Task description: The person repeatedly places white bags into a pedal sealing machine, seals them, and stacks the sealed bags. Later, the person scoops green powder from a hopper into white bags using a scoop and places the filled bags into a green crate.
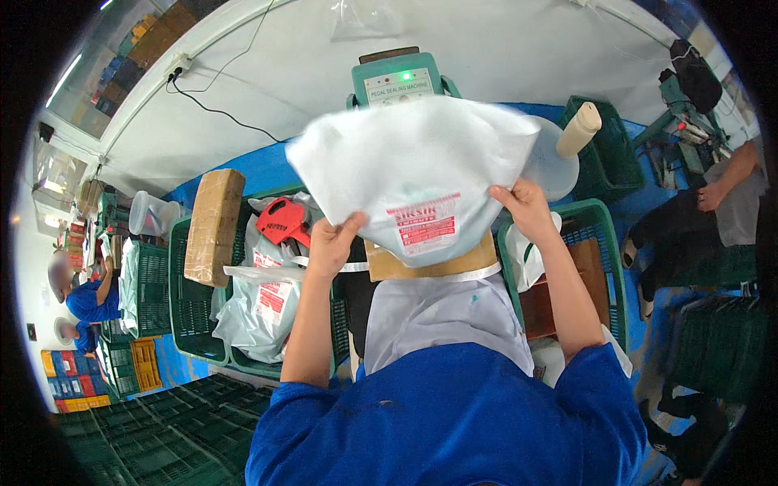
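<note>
A white plastic bag [405,162] with red print is held up in front of me, bulging toward its lower middle. My left hand [331,243] is closed on its left side, thumb on the near face. My right hand [523,211] grips the right side the same way. Behind the bag's upper edge stands a green sealing machine [395,73] with a lit green light; the bag hides its lower part. Under the bag a brown cardboard surface [429,266] shows, with a white strip along its near edge.
To the left, a green crate [194,324] holds filled white bags [258,316], a red tool-like object [284,220] and a taped brown package [213,227]. Another green crate [612,259] with cardboard stands right. Other people work at both sides.
</note>
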`<state>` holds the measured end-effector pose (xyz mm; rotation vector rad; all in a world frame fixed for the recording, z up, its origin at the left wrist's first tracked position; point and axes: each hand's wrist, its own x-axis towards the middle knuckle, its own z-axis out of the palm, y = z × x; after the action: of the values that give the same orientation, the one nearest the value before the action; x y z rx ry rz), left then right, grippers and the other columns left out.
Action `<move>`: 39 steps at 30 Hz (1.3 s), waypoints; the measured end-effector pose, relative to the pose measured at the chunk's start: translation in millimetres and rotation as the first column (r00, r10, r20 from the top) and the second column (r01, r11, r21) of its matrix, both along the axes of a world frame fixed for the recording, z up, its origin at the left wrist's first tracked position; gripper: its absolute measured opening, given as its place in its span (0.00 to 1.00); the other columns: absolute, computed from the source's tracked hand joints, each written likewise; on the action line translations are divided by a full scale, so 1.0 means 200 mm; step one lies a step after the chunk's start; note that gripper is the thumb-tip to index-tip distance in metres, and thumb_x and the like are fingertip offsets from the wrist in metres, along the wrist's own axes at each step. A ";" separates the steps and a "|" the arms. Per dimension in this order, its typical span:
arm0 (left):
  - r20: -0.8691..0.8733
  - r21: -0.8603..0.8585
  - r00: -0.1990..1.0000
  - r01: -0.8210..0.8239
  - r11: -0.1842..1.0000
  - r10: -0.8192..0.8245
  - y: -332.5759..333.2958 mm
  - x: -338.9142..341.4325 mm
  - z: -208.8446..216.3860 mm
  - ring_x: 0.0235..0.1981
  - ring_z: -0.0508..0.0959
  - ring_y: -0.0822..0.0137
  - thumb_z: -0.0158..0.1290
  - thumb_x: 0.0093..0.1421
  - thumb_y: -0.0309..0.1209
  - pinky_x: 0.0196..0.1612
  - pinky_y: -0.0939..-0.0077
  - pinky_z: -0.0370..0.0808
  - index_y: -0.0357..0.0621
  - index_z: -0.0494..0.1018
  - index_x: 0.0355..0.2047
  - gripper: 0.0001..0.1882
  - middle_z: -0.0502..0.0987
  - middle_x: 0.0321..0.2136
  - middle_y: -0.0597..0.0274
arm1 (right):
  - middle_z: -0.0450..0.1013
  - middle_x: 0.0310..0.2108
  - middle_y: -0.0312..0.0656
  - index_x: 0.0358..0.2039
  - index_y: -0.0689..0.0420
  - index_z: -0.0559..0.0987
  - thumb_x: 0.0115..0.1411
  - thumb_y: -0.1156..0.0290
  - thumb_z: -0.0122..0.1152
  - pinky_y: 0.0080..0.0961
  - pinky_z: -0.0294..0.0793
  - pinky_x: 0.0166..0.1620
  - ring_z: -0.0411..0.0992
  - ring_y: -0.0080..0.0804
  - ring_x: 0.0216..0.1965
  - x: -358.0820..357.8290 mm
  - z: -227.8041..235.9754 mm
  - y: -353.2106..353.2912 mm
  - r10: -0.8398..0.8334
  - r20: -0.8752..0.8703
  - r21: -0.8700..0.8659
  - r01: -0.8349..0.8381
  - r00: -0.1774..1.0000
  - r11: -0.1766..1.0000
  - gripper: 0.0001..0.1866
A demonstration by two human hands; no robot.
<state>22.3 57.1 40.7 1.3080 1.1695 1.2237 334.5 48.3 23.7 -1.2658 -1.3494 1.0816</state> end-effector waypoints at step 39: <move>-0.212 -0.002 0.868 -0.460 0.888 0.449 -0.15 0.24 -0.60 0.20 0.60 0.75 0.49 0.61 0.37 0.24 0.75 0.61 0.36 0.66 0.21 0.17 0.62 0.15 0.67 | 0.68 0.25 0.32 0.29 0.60 0.74 0.61 0.63 0.52 0.20 0.63 0.33 0.62 0.19 0.27 -0.10 -0.59 -0.10 -0.511 0.009 -0.186 0.503 0.860 0.844 0.13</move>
<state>69.6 27.2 -79.0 1.1733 1.7215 1.3986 314.6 27.9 -95.1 -1.6121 -0.8166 0.8556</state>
